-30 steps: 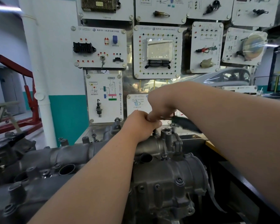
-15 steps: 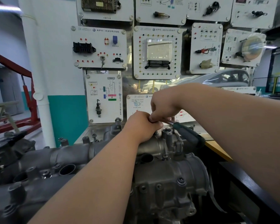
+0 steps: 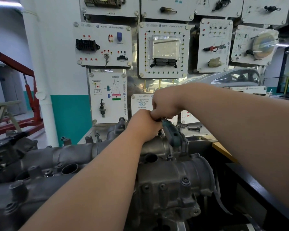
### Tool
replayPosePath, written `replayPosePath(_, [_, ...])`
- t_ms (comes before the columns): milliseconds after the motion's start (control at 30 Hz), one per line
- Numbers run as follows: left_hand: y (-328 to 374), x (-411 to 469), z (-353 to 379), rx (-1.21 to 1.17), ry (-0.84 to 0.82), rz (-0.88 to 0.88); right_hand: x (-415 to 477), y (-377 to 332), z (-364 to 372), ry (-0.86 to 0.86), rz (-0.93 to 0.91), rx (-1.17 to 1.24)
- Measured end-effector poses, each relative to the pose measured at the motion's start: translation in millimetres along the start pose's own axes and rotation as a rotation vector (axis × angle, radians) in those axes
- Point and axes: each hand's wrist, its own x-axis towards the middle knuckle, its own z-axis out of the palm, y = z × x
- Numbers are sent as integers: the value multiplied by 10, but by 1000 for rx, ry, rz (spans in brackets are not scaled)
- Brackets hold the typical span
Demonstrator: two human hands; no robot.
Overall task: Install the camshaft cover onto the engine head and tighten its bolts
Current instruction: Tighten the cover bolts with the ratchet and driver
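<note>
Already the camshaft cover (image 3: pixel 73 152) sits on. The right hand (image 3: pixel 165 104) grips the green tool (image 3: pixel 172 133); I cannot tell what the curled left hand (image 3: pixel 145 124) holds. Bolts probably remain.

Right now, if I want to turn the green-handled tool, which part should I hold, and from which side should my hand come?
Hold the free end of the green-handled tool, coming from the right. The handle slants out toward the lower right over the camshaft cover, and that end is bare; the left hand and right hand crowd its head end. Probably best leverage there.
</note>
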Motion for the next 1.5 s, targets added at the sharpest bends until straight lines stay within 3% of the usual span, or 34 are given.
replayPosePath(200, [-64,5,-19,-142,-44,-4,-16,2,-149,3,-39,-130])
replayPosePath(400, [-53,12,5,-32,-46,11,11,22,1,-65,-52,-92])
replayPosePath(567, [-57,29,8,-200,-54,-10,-67,151,-91,13,-13,-11])
replayPosePath(733, [-43,50,25,-150,-69,-4,-36,130,-4,115,-34,6])
replayPosePath(900, [-51,57,38,-128,-83,0,-51,144,50,92,-56,50])
replayPosePath(1167, [-35,22,50,51,-96,15,-67,30,73,77,-66,-96])
replayPosePath(1333, [-24,10,0,-57,-28,-3,-56,-16,13,148,-52,-51])
replayPosePath(1500, [-39,-2,8,-19,-37,3,-33,-62,8,119,-20,-52])
